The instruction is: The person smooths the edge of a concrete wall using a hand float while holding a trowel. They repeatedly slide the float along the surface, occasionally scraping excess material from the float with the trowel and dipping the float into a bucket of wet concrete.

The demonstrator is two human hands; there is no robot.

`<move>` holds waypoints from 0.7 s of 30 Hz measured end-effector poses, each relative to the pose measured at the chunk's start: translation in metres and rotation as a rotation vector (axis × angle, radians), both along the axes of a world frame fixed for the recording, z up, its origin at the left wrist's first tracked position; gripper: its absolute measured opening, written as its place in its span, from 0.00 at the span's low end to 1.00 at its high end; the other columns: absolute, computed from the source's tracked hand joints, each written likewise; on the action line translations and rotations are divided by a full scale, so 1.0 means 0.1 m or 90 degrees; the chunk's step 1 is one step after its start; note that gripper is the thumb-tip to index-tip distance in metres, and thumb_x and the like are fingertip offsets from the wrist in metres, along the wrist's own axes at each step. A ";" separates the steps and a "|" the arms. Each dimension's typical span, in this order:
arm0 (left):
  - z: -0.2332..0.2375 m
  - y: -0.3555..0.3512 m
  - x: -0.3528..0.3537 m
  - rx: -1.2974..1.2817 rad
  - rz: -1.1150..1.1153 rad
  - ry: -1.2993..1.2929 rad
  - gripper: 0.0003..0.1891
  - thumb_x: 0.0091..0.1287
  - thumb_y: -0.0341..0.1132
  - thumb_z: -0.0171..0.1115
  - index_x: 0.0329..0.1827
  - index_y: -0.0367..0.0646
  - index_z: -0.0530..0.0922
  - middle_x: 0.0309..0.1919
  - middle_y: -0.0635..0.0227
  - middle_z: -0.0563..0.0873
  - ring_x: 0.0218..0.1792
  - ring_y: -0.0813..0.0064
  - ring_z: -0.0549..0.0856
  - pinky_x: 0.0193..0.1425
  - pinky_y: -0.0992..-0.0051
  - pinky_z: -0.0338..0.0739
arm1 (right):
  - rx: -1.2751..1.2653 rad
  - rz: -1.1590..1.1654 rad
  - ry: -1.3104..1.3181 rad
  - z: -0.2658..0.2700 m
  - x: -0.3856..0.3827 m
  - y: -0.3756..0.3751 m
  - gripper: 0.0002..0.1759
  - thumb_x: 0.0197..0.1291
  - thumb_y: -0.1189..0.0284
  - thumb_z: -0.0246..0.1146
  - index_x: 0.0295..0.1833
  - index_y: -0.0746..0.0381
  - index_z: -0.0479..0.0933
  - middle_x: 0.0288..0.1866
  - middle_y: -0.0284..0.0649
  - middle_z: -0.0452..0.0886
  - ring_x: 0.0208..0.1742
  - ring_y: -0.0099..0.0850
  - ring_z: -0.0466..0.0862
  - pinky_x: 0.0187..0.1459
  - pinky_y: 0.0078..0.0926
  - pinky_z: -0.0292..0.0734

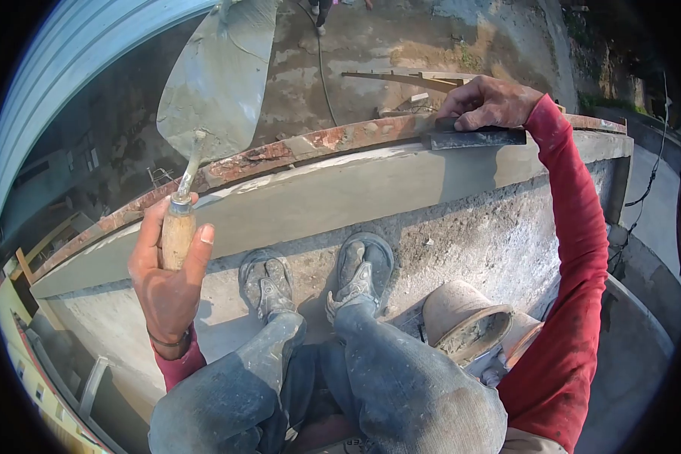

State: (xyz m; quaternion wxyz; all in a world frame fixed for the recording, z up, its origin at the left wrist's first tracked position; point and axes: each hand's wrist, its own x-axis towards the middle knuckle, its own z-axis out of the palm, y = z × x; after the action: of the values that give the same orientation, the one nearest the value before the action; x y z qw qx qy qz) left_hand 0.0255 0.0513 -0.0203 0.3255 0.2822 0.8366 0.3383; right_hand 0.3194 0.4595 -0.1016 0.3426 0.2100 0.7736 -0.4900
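Observation:
My left hand (pixel 166 280) is wrapped round the wooden handle of a trowel (pixel 219 83), whose broad blade points up and away, smeared with grey mortar. At the right, my right hand (pixel 492 104) grips a dark flat float (pixel 478 139), its fingers closed over the top. The float lies against the far edge of a smooth band of wet grey plaster (pixel 318 204). Along that band's outer side runs a weathered, mortar-stained wooden board (pixel 280 155). Part of the float's handle is hidden under my right fingers.
Mortar-crusted buckets (pixel 461 314) lie beside my right leg. My sandalled feet rest on the rough concrete ledge (pixel 461 242). Beyond the board is a drop to lower ground, with timber pieces (pixel 408 78), a cable (pixel 321 68) and another person's foot (pixel 321 30). Corrugated sheeting (pixel 68 83) rises at upper left.

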 end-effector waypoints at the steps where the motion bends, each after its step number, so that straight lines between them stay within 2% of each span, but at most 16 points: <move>1: 0.00 -0.02 0.00 -0.003 0.007 0.002 0.20 0.71 0.26 0.74 0.65 0.38 0.84 0.48 0.70 0.88 0.42 0.83 0.79 0.50 0.79 0.76 | -0.008 0.002 -0.041 0.03 0.00 0.05 0.27 0.69 0.57 0.71 0.67 0.61 0.87 0.50 0.37 0.91 0.53 0.28 0.87 0.60 0.32 0.81; 2: 0.00 -0.03 0.00 -0.010 0.013 0.000 0.21 0.70 0.26 0.74 0.66 0.38 0.84 0.47 0.71 0.88 0.41 0.83 0.79 0.49 0.79 0.75 | -0.012 0.008 -0.039 0.00 -0.04 0.04 0.27 0.69 0.57 0.71 0.67 0.61 0.87 0.50 0.37 0.91 0.53 0.28 0.87 0.60 0.32 0.81; 4: -0.03 -0.05 0.00 -0.019 0.016 0.002 0.21 0.70 0.26 0.74 0.66 0.38 0.84 0.46 0.71 0.87 0.41 0.83 0.79 0.49 0.80 0.75 | -0.112 -0.116 0.147 -0.02 -0.17 -0.08 0.26 0.70 0.56 0.72 0.66 0.61 0.87 0.51 0.36 0.91 0.51 0.26 0.87 0.59 0.30 0.82; 5: -0.08 -0.07 -0.01 -0.005 -0.004 0.021 0.22 0.72 0.29 0.73 0.68 0.39 0.83 0.39 0.73 0.86 0.34 0.86 0.78 0.39 0.81 0.72 | -0.139 -0.104 0.159 -0.11 -0.34 -0.20 0.25 0.70 0.56 0.71 0.68 0.55 0.88 0.52 0.37 0.93 0.54 0.28 0.89 0.62 0.31 0.82; 6: -0.10 -0.08 -0.01 0.010 -0.024 0.040 0.22 0.74 0.31 0.71 0.70 0.39 0.82 0.33 0.74 0.84 0.27 0.88 0.77 0.29 0.83 0.70 | -0.139 -0.105 0.161 -0.12 -0.55 -0.37 0.25 0.70 0.56 0.71 0.68 0.55 0.88 0.52 0.37 0.93 0.54 0.28 0.89 0.62 0.31 0.82; 9: -0.08 -0.02 -0.01 0.001 -0.050 0.047 0.22 0.74 0.31 0.72 0.70 0.39 0.83 0.32 0.75 0.84 0.26 0.88 0.77 0.28 0.83 0.70 | -0.140 -0.046 0.161 -0.14 -0.82 -0.70 0.26 0.71 0.54 0.71 0.69 0.56 0.87 0.51 0.36 0.93 0.53 0.27 0.89 0.60 0.32 0.82; 12: -0.07 -0.03 -0.02 0.000 -0.044 0.048 0.22 0.74 0.31 0.72 0.70 0.39 0.83 0.33 0.74 0.84 0.26 0.88 0.76 0.28 0.83 0.70 | -0.116 -0.011 0.142 -0.15 -0.66 -0.60 0.27 0.72 0.54 0.71 0.69 0.57 0.87 0.51 0.36 0.93 0.50 0.27 0.87 0.58 0.33 0.82; 14: -0.07 -0.07 -0.03 0.004 -0.031 0.042 0.21 0.74 0.31 0.71 0.70 0.40 0.83 0.33 0.74 0.84 0.26 0.88 0.76 0.28 0.83 0.70 | -0.031 0.022 0.029 -0.10 -0.35 -0.27 0.28 0.71 0.54 0.73 0.70 0.57 0.86 0.49 0.35 0.92 0.47 0.27 0.86 0.55 0.32 0.81; 16: -0.08 -0.07 -0.04 0.008 -0.020 0.032 0.21 0.74 0.31 0.71 0.70 0.40 0.83 0.33 0.74 0.84 0.26 0.88 0.76 0.28 0.83 0.70 | 0.067 0.036 0.027 0.06 -0.07 -0.05 0.30 0.70 0.56 0.75 0.71 0.58 0.85 0.45 0.34 0.91 0.48 0.26 0.86 0.55 0.32 0.81; 17: -0.05 -0.05 -0.04 0.002 0.004 0.010 0.21 0.72 0.29 0.72 0.68 0.39 0.84 0.40 0.74 0.86 0.33 0.86 0.77 0.37 0.81 0.72 | 0.068 0.041 0.022 0.17 0.03 -0.04 0.30 0.70 0.56 0.75 0.71 0.58 0.85 0.45 0.34 0.91 0.48 0.26 0.86 0.55 0.32 0.81; 18: -0.03 -0.04 -0.02 -0.008 0.025 -0.013 0.21 0.70 0.26 0.74 0.66 0.37 0.84 0.46 0.73 0.88 0.40 0.84 0.78 0.46 0.80 0.75 | 0.063 -0.101 0.075 0.35 0.13 -0.15 0.30 0.69 0.57 0.76 0.72 0.59 0.85 0.45 0.34 0.90 0.49 0.26 0.86 0.53 0.32 0.81; 19: -0.04 -0.05 0.00 -0.010 0.026 -0.017 0.21 0.70 0.26 0.74 0.66 0.37 0.84 0.46 0.73 0.88 0.40 0.84 0.78 0.46 0.80 0.75 | 0.060 -0.244 0.130 0.53 0.21 -0.28 0.30 0.69 0.58 0.77 0.72 0.60 0.84 0.45 0.33 0.89 0.50 0.26 0.86 0.52 0.32 0.81; 20: -0.04 -0.04 0.00 -0.008 0.028 -0.027 0.21 0.70 0.26 0.74 0.66 0.37 0.84 0.48 0.72 0.88 0.40 0.84 0.78 0.47 0.79 0.76 | 0.185 -0.140 0.201 0.67 0.20 -0.43 0.30 0.68 0.61 0.78 0.72 0.60 0.84 0.48 0.36 0.88 0.52 0.29 0.87 0.52 0.33 0.82; 21: -0.03 -0.03 0.00 -0.007 0.029 -0.037 0.21 0.70 0.26 0.73 0.66 0.37 0.84 0.49 0.72 0.89 0.41 0.84 0.79 0.48 0.79 0.76 | 0.268 -0.112 0.238 0.79 0.12 -0.68 0.30 0.66 0.62 0.78 0.71 0.61 0.84 0.54 0.40 0.87 0.54 0.35 0.88 0.55 0.36 0.83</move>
State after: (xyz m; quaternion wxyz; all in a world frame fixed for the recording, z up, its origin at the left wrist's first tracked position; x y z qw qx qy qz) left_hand 0.0257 0.0484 -0.0233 0.3433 0.2511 0.8350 0.3492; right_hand 0.3319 0.3911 -0.0224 0.0987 0.2489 0.8868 -0.3768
